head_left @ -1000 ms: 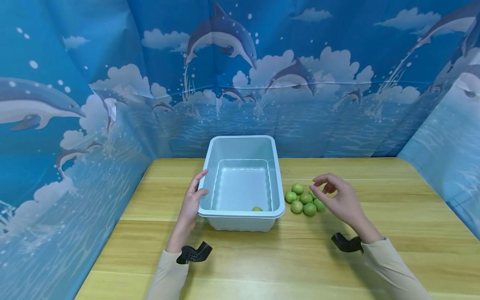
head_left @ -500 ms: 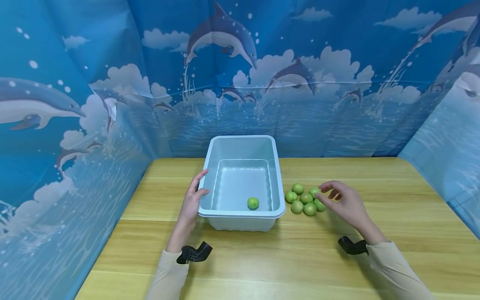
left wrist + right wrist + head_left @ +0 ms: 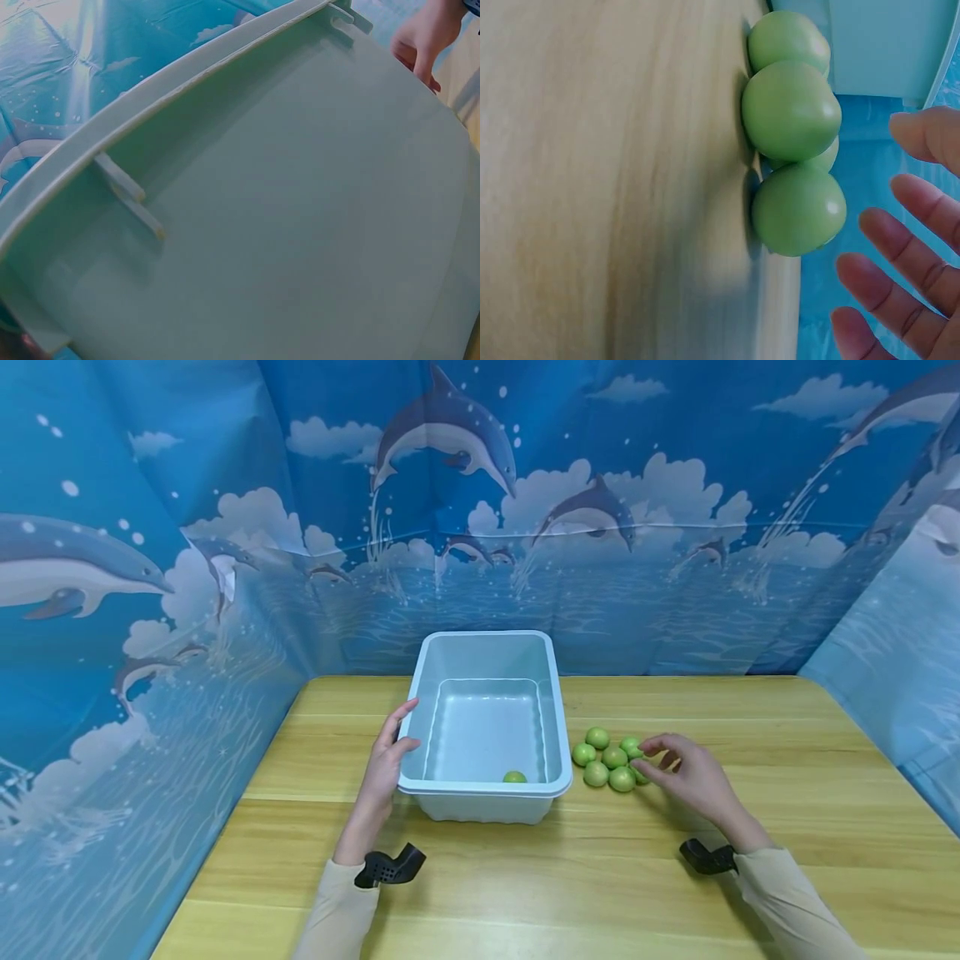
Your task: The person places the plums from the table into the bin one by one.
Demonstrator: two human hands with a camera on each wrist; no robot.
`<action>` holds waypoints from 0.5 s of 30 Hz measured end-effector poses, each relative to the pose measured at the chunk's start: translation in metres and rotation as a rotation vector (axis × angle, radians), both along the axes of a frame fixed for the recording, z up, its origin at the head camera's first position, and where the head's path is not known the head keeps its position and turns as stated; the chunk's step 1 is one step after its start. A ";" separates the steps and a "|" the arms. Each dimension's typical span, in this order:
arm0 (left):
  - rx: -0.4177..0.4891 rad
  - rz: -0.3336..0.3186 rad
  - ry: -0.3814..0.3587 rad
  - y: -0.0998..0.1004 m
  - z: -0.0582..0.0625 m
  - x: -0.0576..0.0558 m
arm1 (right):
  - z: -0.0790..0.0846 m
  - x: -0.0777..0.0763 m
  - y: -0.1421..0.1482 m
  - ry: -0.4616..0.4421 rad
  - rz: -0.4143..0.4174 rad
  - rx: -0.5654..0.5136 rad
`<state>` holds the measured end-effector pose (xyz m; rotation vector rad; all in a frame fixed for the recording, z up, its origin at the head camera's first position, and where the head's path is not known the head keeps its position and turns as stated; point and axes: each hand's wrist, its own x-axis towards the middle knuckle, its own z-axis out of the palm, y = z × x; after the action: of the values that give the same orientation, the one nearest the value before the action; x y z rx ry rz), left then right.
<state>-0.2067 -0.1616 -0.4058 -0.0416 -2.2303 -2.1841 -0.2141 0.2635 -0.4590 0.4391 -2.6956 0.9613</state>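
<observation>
A pale blue plastic bin (image 3: 480, 808) stands on the table. My left hand (image 3: 381, 766) holds its left rim, thumb over the edge and fingers against the outside. In the left wrist view the bin's outer wall (image 3: 285, 195) fills most of the picture and hides the left fingers. Inside the bin, one green lime (image 3: 514, 777) shows partly above the front rim. My right hand (image 3: 693, 779) hovers at the right side of a cluster of limes (image 3: 614, 757). In the right wrist view its fingers are spread and slightly bent, apart from the nearest lime (image 3: 799, 210), holding nothing.
The wooden table (image 3: 555, 893) ends at a dolphin-printed backdrop (image 3: 637, 602) behind the bin and along both sides. The lime cluster lies just right of the bin. A black wrist mount (image 3: 390, 865) sits on the left wrist, another mount (image 3: 707, 857) on the right.
My right hand has moved right and lower beside the lime cluster. The lime in the bin rolled into full view, then back partly behind the front rim. The left hand stays put.
</observation>
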 end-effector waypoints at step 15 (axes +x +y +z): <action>-0.002 0.003 0.004 0.000 0.000 -0.002 | -0.006 -0.001 0.004 0.000 -0.002 0.048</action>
<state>-0.2083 -0.1618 -0.4060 -0.0429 -2.2285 -2.1785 -0.2147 0.2675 -0.4648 0.4454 -2.7235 0.8980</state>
